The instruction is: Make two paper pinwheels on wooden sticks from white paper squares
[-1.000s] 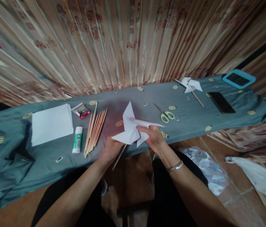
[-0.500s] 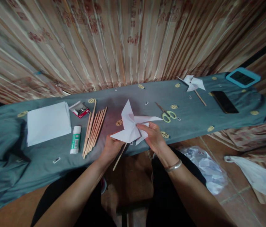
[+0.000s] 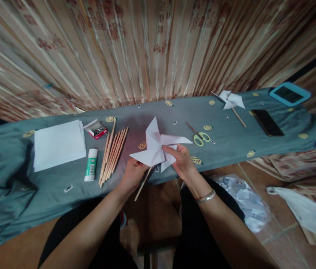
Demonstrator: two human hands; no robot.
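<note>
A white paper pinwheel with a pin at its centre is between my two hands, above the near edge of the cloth-covered table. My left hand is closed on its lower left blade, some fingers hidden beneath the paper. My right hand grips it from the right, thumb at the central pin. The pinwheel's wooden stick slants down below the paper, past the table edge; its upper end is hidden. To the right lie scissors with pale green handles.
Left of my hands are wooden sticks, a glue stick, an opened red box of pins and a stack of white paper. Rightward lie another pinwheel, a phone and a blue-framed device. Plastic bags rest on the floor.
The pinwheel has turned slightly in my hands, its left blade tipping up a little. Both hands keep their hold. The whole view has shifted slightly.
</note>
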